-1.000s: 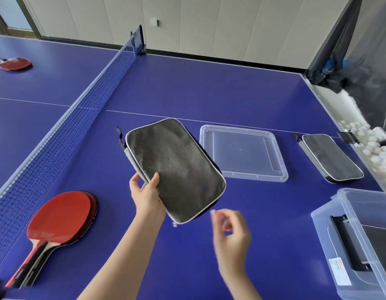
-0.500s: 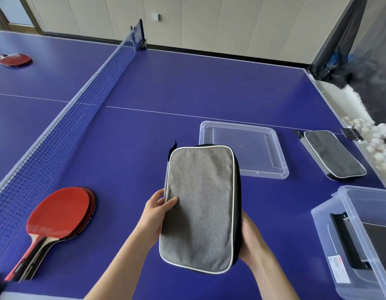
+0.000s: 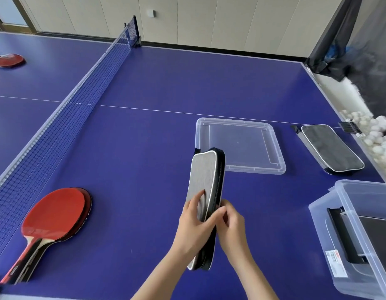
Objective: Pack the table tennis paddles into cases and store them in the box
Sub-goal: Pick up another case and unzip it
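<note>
Grey paddle case point(image 3: 206, 180), held on edge above the table point(image 3: 144, 148) on the near side of the clear lid point(image 3: 237, 141); in this view the case's far end overlaps the lid's near-left corner. Left hand point(image 3: 193, 226) grips the lower half of the case: the thumb lies across the grey face, and the remaining fingers wrap behind, out of sight. Right hand point(image 3: 231, 224) meets the dark zip edge with fingers curled and bunched together; whether they pinch a zip pull cannot be told. A second case point(image 3: 331, 149) lies flat to the right of the lid, apart from it. The clear box point(image 3: 330, 245), to the near right of the lid, holds a dark case point(image 3: 347, 237). Stacked red paddles point(image 3: 55, 213) lie well to the lid's near left.
</note>
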The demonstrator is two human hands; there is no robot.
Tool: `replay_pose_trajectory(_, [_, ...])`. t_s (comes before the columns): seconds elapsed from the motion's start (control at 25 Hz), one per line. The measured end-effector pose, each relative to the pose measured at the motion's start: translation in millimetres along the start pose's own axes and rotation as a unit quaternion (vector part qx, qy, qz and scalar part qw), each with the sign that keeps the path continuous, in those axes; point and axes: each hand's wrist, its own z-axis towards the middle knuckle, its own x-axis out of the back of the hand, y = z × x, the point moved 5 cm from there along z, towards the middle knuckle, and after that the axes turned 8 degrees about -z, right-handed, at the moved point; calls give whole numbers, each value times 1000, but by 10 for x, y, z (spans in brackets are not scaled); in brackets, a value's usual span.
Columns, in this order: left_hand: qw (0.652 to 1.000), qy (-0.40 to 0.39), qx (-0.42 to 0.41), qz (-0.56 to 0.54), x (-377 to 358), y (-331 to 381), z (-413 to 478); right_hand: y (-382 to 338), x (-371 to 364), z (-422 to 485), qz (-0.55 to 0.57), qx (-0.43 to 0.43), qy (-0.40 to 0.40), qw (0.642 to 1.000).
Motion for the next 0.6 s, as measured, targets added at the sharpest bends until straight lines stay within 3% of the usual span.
replay_pose_trajectory(0.24, [996,63,-29,-56,505,34,1,149,240,130,-47,8,-3,999])
replay_pose_trajectory(0.4, [981,189,-18,-38,1245,-143,107,521,606,305,-20,-65,8,998])
replay_pose_trajectory(0.6, [972,223,54,-41,1800,-671,313,1157,903,430,-76,-162,10,984])
